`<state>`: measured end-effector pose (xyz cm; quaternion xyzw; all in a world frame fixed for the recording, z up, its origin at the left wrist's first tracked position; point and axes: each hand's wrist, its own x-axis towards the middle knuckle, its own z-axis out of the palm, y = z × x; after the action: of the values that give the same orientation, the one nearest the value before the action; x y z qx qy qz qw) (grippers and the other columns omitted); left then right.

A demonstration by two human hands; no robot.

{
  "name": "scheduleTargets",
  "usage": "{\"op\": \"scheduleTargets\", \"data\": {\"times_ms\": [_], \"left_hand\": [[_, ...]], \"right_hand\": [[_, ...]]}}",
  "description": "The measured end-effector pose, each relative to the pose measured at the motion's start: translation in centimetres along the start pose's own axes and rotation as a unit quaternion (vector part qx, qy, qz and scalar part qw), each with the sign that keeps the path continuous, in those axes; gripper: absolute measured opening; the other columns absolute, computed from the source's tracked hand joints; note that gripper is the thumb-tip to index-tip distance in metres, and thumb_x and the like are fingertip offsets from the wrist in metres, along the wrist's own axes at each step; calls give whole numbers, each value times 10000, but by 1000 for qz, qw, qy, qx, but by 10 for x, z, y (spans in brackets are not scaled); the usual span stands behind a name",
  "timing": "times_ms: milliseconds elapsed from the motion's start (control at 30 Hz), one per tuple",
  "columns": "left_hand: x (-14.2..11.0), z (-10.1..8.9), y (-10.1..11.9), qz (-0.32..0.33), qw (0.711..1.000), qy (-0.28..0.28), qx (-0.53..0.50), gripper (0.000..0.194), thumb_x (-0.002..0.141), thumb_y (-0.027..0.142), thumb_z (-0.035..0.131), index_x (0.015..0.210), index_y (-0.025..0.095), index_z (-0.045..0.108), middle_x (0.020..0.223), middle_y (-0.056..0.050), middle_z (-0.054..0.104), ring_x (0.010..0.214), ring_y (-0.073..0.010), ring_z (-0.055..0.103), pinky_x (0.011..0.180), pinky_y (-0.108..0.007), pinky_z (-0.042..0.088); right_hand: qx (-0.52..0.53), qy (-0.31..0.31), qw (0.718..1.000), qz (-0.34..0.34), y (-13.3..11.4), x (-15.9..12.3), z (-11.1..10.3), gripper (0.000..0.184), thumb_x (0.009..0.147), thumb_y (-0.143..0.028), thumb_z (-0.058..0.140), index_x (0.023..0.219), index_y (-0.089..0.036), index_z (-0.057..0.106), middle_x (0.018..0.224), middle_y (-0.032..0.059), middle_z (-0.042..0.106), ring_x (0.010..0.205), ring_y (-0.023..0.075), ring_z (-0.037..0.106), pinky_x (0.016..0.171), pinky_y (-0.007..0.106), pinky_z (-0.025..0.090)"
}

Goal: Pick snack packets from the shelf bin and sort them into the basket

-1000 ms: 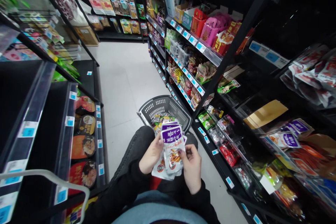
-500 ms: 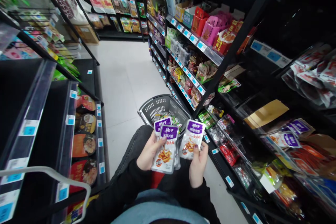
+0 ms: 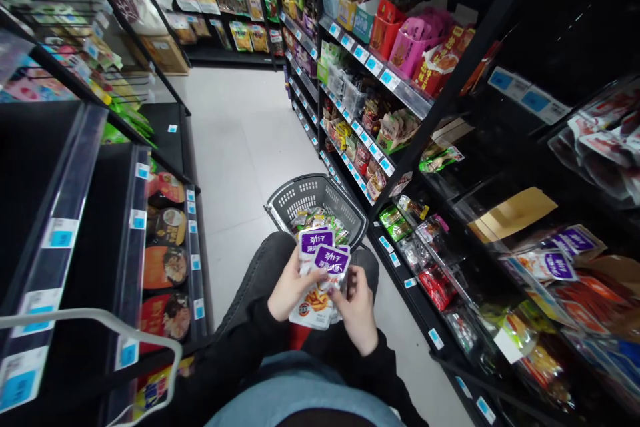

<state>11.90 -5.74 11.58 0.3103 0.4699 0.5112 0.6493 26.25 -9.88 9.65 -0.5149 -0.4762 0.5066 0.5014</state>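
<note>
Both hands meet low in the middle of the view, over my knees. My left hand (image 3: 289,285) is closed round a small stack of white snack packets with purple tops (image 3: 320,275). My right hand (image 3: 359,307) is closed on the right edge of the same stack, thumb on the front packet. Just beyond the packets a grey plastic shopping basket (image 3: 295,197) stands on the floor with several snack bags inside.
Black store shelves line both sides of the aisle. The right-hand shelves (image 3: 500,227) carry bagged snacks and blue price tags; more purple-topped packets (image 3: 560,257) lie there. Bowl noodles (image 3: 165,267) fill the low left shelf. A grey cart handle (image 3: 100,323) sits bottom left. Pale floor tiles (image 3: 235,140) run ahead.
Half a second ago my right hand held one packet apart to the right; it is now back against the stack in my left hand. The view tilted slightly downward.
</note>
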Motion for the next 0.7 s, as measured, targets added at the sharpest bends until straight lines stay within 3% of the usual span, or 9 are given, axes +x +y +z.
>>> {"op": "scheduleTargets", "data": {"times_ms": [167,300,433,567,700], "left_hand": [[0,8,0,-8,999,2,-40,663,668,417,736,1231,183,477,1056,-91,666,936,-253,643,823,-347,509],[4,5,-4,-4,998,15,-53,624,655,416,747,1181,178,509,1036,-88,673,936,-258,646,818,-353,511],[15,-12,-8,13,996,68,-56,565,588,411,789,1030,160,544,942,-76,692,877,-262,662,765,-356,529],[27,-41,4,21,986,149,-71,624,464,427,842,938,171,524,802,-42,698,731,-250,680,685,-362,550],[27,-59,24,35,980,178,-80,644,427,421,855,924,183,521,757,-31,699,676,-256,683,671,-398,562]], "right_hand": [[22,34,999,16,4,0,9,321,825,-317,639,1078,-173,504,956,71,640,799,206,636,693,265,523],[-5,53,999,12,11,-2,9,266,865,-351,569,1051,-167,519,857,49,639,723,190,630,631,245,505],[-22,150,988,25,39,7,4,290,852,-393,539,1028,-169,484,830,46,636,706,194,627,609,245,494],[-39,216,972,87,82,47,-2,276,806,-359,516,990,-160,466,896,85,646,783,219,640,665,270,512],[-189,166,951,177,99,107,-4,213,800,-240,506,982,-130,506,938,136,646,907,247,628,760,291,500]]}}
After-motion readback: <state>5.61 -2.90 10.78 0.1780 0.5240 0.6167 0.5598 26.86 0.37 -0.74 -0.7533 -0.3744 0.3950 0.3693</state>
